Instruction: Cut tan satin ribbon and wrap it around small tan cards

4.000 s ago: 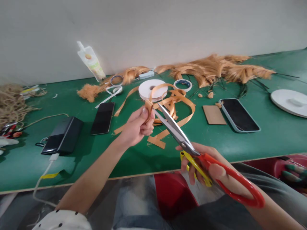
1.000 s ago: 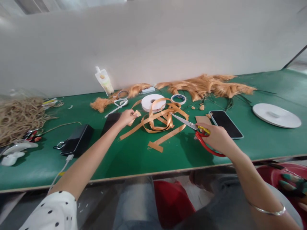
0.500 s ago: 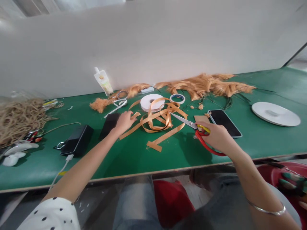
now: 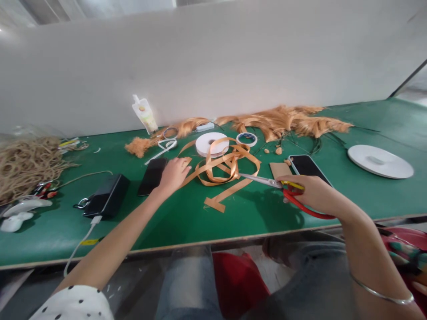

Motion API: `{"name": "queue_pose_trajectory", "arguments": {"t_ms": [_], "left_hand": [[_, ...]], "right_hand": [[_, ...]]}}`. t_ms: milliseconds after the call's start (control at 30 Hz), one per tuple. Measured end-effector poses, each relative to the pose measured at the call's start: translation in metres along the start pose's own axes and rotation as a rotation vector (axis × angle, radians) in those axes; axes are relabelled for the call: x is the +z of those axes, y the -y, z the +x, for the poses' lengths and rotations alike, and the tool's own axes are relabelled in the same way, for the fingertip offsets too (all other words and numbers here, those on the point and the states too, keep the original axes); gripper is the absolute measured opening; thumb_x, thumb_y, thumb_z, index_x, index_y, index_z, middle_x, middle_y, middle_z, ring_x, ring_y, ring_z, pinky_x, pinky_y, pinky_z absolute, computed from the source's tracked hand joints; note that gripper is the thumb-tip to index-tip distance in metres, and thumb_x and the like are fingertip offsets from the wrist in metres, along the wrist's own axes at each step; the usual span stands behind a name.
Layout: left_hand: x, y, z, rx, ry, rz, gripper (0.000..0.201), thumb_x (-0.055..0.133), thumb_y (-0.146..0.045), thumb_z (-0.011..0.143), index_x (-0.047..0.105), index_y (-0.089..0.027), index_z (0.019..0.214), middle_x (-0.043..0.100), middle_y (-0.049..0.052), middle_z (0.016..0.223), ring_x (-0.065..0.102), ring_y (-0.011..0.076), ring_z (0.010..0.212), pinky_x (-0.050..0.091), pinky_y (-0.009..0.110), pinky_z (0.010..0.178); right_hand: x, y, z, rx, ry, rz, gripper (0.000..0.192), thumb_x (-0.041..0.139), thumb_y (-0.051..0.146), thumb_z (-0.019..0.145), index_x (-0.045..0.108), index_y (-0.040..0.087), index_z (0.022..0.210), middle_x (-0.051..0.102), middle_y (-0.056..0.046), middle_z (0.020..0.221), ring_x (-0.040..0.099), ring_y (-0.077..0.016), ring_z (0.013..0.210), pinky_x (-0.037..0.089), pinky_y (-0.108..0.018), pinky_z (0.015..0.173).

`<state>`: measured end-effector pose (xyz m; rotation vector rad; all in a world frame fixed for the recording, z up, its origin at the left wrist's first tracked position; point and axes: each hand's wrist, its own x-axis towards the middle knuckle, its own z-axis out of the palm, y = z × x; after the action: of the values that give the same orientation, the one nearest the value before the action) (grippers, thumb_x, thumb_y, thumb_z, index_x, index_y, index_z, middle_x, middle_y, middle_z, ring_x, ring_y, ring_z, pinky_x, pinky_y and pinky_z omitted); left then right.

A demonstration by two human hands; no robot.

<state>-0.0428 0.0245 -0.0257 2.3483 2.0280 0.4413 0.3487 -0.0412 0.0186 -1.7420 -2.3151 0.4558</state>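
A loose heap of tan satin ribbon [image 4: 247, 156] lies in loops on the green table, one strip running left to my left hand [image 4: 174, 174]. The fingers of that hand are curled closed on the ribbon, and a short end shows beyond the fingertips. My right hand [image 4: 312, 193] grips a pair of scissors [image 4: 262, 179] by red and yellow handles. Their blades look closed and point left, tips by the ribbon loops. Just behind the heap is a white ribbon spool [image 4: 202, 144]. A folded T-shaped ribbon end [image 4: 215, 204] rests in front.
Tan fibre bundles [image 4: 276, 121] line the wall. A roll of tape [image 4: 247, 139], a phone [image 4: 308, 166] and a white disc [image 4: 380, 161] are to the right. On the left are a dark phone [image 4: 151, 177], a black box [image 4: 106, 195] with a cable, and tangled cord [image 4: 30, 164].
My right hand has drawn the scissors right and slightly toward me, and the blades lie flatter. My left hand has shifted slightly, its fingers now more curled.
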Motion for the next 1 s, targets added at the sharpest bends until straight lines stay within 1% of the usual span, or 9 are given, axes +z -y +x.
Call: {"name": "queue_pose_trajectory", "arguments": {"t_ms": [100,233,433,567,667,733,800,900,1000], "left_hand": [[-0.003,-0.002,-0.01,0.026,0.082,-0.065,0.037,0.048,-0.042,0.086,0.065,-0.017,0.107,0.064,0.012,0.097,0.057,0.0281,0.1,0.045,0.039,0.088],[-0.004,-0.001,-0.019,-0.008,0.181,-0.108,0.037,0.051,-0.044,0.082,0.065,-0.018,0.105,0.06,0.01,0.087,0.057,0.0293,0.092,0.046,0.04,0.08],[-0.011,-0.005,-0.017,-0.005,0.224,-0.219,0.019,0.054,-0.033,0.076,0.056,-0.018,0.063,0.059,0.009,0.078,0.057,0.0253,0.078,0.043,0.035,0.072],[-0.027,-0.01,-0.013,-0.039,0.329,-0.449,0.032,0.056,-0.049,0.073,0.054,-0.019,0.063,0.06,0.004,0.064,0.058,0.0218,0.066,0.039,0.03,0.062],[-0.044,-0.021,-0.01,-0.057,0.346,-0.711,0.039,0.06,-0.057,0.071,0.054,-0.018,0.071,0.064,0.002,0.067,0.06,0.019,0.068,0.041,0.028,0.065],[-0.056,-0.033,-0.007,-0.075,0.324,-0.805,0.038,0.062,-0.054,0.073,0.054,-0.018,0.079,0.063,0.001,0.066,0.059,0.016,0.063,0.041,0.026,0.061],[-0.065,-0.048,-0.006,-0.074,0.269,-0.87,0.033,0.062,-0.048,0.077,0.054,-0.019,0.091,0.058,-0.003,0.056,0.055,0.0133,0.056,0.039,0.024,0.057],[-0.071,-0.069,-0.004,-0.05,0.172,-1.094,0.034,0.059,-0.033,0.08,0.049,-0.022,0.111,0.056,-0.005,0.059,0.052,0.0105,0.054,0.038,0.021,0.054],[-0.07,-0.083,-0.003,0.043,0.175,-1.189,0.022,0.056,-0.027,0.082,0.06,-0.021,0.102,0.054,-0.003,0.063,0.044,0.0071,0.049,0.032,0.02,0.046]], "right_hand": [[-0.003,-0.004,-0.002,-0.023,0.168,-0.046,0.051,0.052,0.012,0.07,0.067,0.026,0.117,0.07,-0.004,0.112,0.067,-0.027,0.099,0.051,-0.035,0.084],[0.0,0.001,0.002,-0.073,0.305,-0.135,0.058,0.046,0.004,0.069,0.066,0.026,0.119,0.067,-0.007,0.118,0.063,-0.0265,0.107,0.048,-0.037,0.091],[0.006,0.004,0.01,-0.118,0.333,-0.154,0.075,0.041,-0.007,0.057,0.067,0.028,0.118,0.069,-0.006,0.112,0.063,-0.0231,0.107,0.046,-0.033,0.093],[0.001,0.003,0.014,0.008,0.22,-0.123,0.062,0.044,-0.001,0.064,0.068,0.027,0.115,0.07,-0.005,0.108,0.066,-0.0218,0.095,0.049,-0.029,0.081],[-0.001,0.009,0.023,0.269,-0.05,-0.18,0.036,0.043,0.017,0.082,0.07,0.021,0.106,0.072,-0.009,0.093,0.067,-0.0236,0.081,0.047,-0.031,0.069],[0.003,0.015,0.032,0.406,-0.196,-0.238,0.034,0.043,0.031,0.088,0.066,0.017,0.109,0.07,-0.013,0.096,0.065,-0.0277,0.088,0.046,-0.033,0.069],[0.01,0.022,0.041,0.455,-0.171,-0.269,0.042,0.049,0.038,0.086,0.058,0.013,0.118,0.064,-0.02,0.108,0.064,-0.0315,0.093,0.046,-0.036,0.071],[0.02,0.029,0.052,0.502,-0.077,-0.223,0.046,0.056,0.036,0.082,0.054,0.011,0.121,0.055,-0.025,0.121,0.061,-0.0366,0.102,0.046,-0.041,0.076],[0.024,0.029,0.062,0.521,-0.063,-0.158,0.058,0.062,0.031,0.078,0.046,0.012,0.131,0.053,-0.025,0.124,0.055,-0.0377,0.114,0.044,-0.041,0.084]]}}
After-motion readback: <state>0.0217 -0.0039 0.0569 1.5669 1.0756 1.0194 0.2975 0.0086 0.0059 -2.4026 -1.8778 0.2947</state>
